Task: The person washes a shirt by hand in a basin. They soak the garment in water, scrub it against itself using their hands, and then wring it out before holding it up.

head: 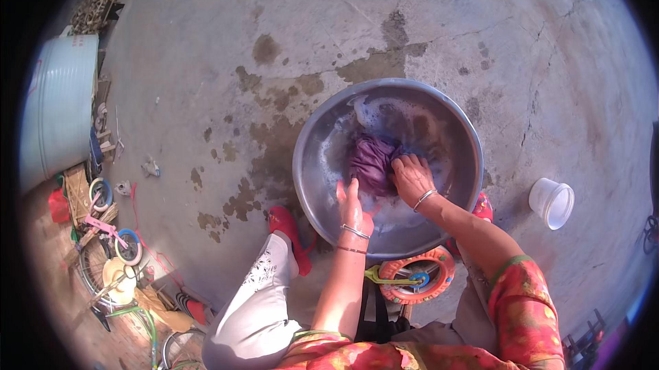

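Note:
A wide metal basin point(322, 205) stands on the concrete between my feet, with soapy water and white suds point(378, 115) inside. In its middle lies a bunched, wet purple cloth point(369, 161). My right hand point(413, 177) grips the cloth's right side with curled fingers, partly hiding it. My left hand point(355, 211) is at the cloth's near edge, palm turned inward and fingers apart, with nothing visible in it. Whether its fingertips touch the cloth is hard to tell.
A translucent plastic tub point(551, 203) lies tipped on the concrete floor point(329, 15), right of the basin. An orange toy wheel point(417, 276) is just below the basin. To the left are a large pale-blue barrel point(62, 107), small wheels point(128, 246) and a straw hat point(119, 281).

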Available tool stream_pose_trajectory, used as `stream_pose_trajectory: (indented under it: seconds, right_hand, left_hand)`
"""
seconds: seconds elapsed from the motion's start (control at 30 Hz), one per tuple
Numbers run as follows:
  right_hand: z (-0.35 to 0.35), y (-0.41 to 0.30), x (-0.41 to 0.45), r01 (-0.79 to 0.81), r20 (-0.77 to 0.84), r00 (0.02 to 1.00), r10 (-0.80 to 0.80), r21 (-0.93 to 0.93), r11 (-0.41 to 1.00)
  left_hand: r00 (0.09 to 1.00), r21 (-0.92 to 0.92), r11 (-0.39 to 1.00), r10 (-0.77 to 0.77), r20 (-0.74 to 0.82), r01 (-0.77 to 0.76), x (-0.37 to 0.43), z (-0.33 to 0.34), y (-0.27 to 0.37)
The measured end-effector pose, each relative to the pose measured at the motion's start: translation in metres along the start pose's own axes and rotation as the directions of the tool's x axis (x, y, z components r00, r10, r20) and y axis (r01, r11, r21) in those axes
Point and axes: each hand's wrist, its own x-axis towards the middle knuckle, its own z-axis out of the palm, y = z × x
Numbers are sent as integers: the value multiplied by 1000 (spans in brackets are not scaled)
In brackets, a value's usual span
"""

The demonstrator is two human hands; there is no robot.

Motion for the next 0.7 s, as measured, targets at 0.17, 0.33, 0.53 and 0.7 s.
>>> stream_pose_trajectory:
  seconds: [0.17,0.33,0.53,0.7]
  right_hand:
    - [-27,-3,8,-47,175,984,39,44,998]
    - [-56,-94,-53,147,236,924,-301,507,850]
    - [-58,-102,-51,258,103,935,-339,457,851]
    - [-42,-82,17,179,3,983,-186,245,953]
  left_hand:
    - [990,-14,990,-142,14,142,-12,21,-3]
    - [815,-193,955,-78,574,227,4,-6,25]
    - [755,-325,893,-25,655,312,1,1,16]
    - [840,-481,877,248,482,18,34,1,-27]
